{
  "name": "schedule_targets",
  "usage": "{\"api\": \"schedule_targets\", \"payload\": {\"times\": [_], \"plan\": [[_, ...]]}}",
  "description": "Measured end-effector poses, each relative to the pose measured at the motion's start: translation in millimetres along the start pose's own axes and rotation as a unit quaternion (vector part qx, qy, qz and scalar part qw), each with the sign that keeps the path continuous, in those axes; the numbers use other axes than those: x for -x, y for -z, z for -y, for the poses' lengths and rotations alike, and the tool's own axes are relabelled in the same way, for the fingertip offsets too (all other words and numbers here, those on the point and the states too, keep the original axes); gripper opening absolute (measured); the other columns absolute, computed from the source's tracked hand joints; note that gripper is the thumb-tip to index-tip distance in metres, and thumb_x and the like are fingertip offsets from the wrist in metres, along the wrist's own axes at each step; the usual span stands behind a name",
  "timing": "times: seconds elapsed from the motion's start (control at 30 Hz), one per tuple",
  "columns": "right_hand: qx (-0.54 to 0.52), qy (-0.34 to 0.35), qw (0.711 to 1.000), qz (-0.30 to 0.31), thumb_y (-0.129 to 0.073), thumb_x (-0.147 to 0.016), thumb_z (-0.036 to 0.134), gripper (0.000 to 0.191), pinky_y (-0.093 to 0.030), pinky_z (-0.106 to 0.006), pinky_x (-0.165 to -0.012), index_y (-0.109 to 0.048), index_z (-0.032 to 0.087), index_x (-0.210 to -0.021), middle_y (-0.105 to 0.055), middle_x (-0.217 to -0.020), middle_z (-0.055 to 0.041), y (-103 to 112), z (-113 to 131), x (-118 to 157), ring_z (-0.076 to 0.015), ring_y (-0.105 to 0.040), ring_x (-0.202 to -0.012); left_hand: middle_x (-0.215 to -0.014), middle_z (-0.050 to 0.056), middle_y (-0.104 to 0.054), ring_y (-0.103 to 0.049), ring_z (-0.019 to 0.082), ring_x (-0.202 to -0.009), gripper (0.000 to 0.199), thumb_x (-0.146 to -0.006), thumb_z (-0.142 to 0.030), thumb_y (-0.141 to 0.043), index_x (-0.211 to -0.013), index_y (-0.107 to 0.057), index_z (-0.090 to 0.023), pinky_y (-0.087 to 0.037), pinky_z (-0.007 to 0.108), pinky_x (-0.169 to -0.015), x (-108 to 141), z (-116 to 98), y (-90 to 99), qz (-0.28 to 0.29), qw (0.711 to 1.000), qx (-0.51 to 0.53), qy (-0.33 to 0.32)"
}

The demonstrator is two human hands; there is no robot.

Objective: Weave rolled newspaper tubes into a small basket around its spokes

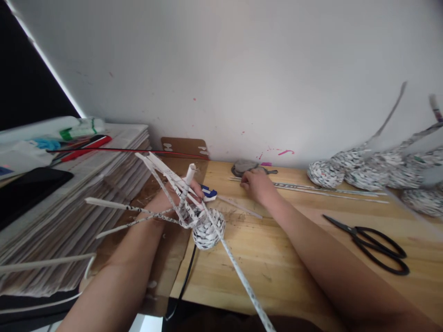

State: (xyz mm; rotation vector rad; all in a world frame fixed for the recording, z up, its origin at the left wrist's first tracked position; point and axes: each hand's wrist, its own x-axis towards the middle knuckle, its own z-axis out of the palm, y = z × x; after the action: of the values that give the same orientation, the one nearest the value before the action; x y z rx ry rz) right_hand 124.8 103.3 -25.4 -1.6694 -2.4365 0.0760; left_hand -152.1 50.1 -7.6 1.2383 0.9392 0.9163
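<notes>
The left hand [198, 188] holds a woven ball [208, 233] with loose strips. The right hand [258, 186] is at thin rods [313, 188] on the tabletop [277, 272]. Scissors [352, 231] lie nearer, more balls [367, 171] sit right, papers [119, 189] are stacked left.

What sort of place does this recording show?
Probably a small craft workspace, perhaps in a home. A woven paper piece is at the middle of a wooden table, with black-handled scissors to its right and a tall paper stack to its left.
</notes>
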Motion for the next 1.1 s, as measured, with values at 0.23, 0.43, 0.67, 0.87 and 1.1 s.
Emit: {"api": "schedule_targets", "payload": {"times": [0.23,0.43,0.67,0.87,1.1], "plan": [[0.019,-0.006,1.0,-0.003,-0.054,-0.095,0.023,0.019,-0.037,-0.036,-0.083,-0.067,0.014,-0.105,-0.07,-0.108,-0.0151,5,0,1,-0.0295,-0.059,-0.104,-0.064,0.006,-0.069,-0.062,0.019,-0.059,0.021,-0.065,-0.037,-0.072,-0.061,-0.065,-0.017,-0.047,0.028,-0.054,5,-3,-5.0,-0.032,0.999,-0.019,-0.004],[0.012,-0.004,1.0,0.01,-0.058,-0.092,0.022,0.013,-0.038,-0.033,-0.08,-0.069,0.016,-0.097,-0.071,-0.105,-0.0126,-3,-6,-3,-0.0268,-0.061,-0.103,-0.062,0.006,-0.069,-0.063,0.019,-0.055,0.019,-0.058,-0.031,-0.076,-0.06,-0.064,-0.017,-0.046,0.026,-0.051,4,-6,-7.6,-0.022,1.0,-0.015,0.009],[-0.059,0.02,0.997,-0.036,-0.048,-0.096,0.02,0.018,-0.037,-0.029,-0.064,-0.064,0.018,-0.103,-0.072,-0.087,-0.0073,48,6,15,-0.021,-0.064,-0.077,-0.061,0.005,-0.068,-0.064,0.018,-0.054,0.02,-0.054,-0.029,-0.078,-0.06,-0.064,-0.016,-0.047,0.025,-0.05,4,-10,-10.2,-0.037,0.999,-0.013,0.011],[-0.089,0.203,0.965,-0.137,-0.053,-0.098,0.026,0.018,-0.043,-0.029,-0.071,-0.07,0.021,-0.094,-0.071,-0.088,-0.0049,121,29,59,-0.0187,-0.063,-0.08,-0.058,0.005,-0.068,-0.063,0.018,-0.052,0.023,-0.049,-0.026,-0.082,-0.057,-0.064,-0.016,-0.046,0.025,-0.047,5,-16,-14.9,-0.057,0.998,-0.013,0.012],[0.003,0.24,0.956,-0.168,-0.053,-0.098,0.02,0.02,-0.042,-0.033,-0.07,-0.072,0.02,-0.091,-0.068,-0.082,-0.0063,121,47,72,-0.0211,-0.061,-0.079,-0.055,0.005,-0.067,-0.062,0.019,-0.051,0.023,-0.048,-0.029,-0.082,-0.055,-0.064,-0.017,-0.046,0.027,-0.047,7,-21,-18.6,-0.06,0.998,0.002,0.014]]}}
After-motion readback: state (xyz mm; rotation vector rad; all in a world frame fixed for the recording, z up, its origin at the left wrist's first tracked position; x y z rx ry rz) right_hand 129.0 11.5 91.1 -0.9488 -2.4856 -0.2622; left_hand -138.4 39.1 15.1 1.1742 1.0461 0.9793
